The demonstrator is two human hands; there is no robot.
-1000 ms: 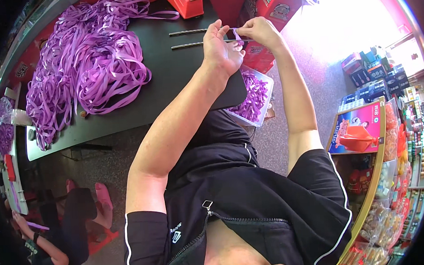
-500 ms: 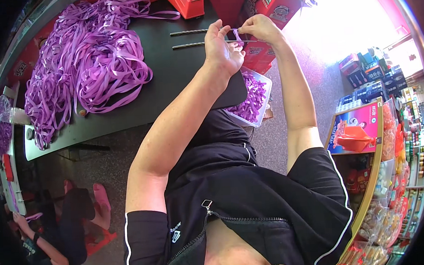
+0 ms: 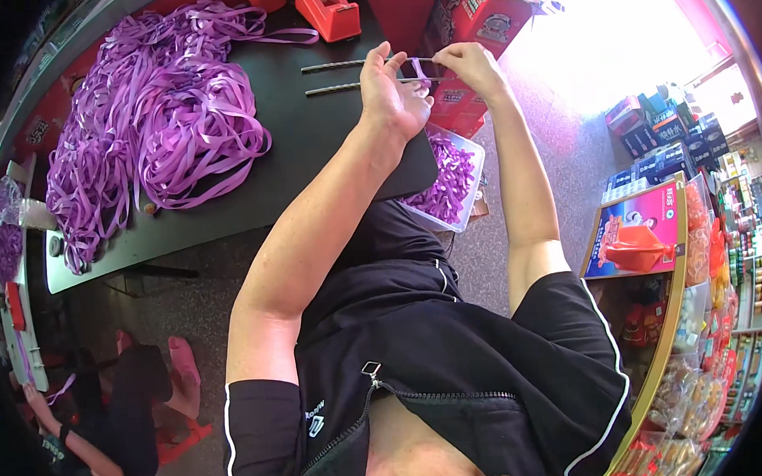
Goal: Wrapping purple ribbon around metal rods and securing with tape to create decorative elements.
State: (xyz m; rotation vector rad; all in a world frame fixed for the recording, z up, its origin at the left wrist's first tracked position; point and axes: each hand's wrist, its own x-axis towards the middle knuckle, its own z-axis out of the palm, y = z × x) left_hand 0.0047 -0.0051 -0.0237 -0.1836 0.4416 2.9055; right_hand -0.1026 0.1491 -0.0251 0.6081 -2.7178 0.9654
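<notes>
Two thin twisted metal rods [image 3: 332, 89] lie side by side past the table's right end. A short purple ribbon [image 3: 418, 70] passes across both rods between my hands. My left hand [image 3: 394, 99] is at the rods, its upper fingers apart and its lower ones loosely bent beside the ribbon. My right hand [image 3: 473, 68] pinches at the far rod on the ribbon's right; the fingertips seem closed on a ribbon end, though that bit is tiny. Below the hands stands a white bin [image 3: 479, 177] filled with short purple ribbon pieces [image 3: 449, 183].
A large heap of purple ribbon [image 3: 194, 131] covers the left of the dark table [image 3: 307, 147]. A red tape dispenser [image 3: 328, 15] stands at the back. Red boxes [image 3: 499, 16] are beyond my right hand, a goods counter [image 3: 635, 233] to the right. Another person's hand [image 3: 41, 402] handles ribbon at lower left.
The whole view has shifted slightly. My right hand has turned a little at the far rod, its fingertips still pinched. My left hand stays by the rods.
</notes>
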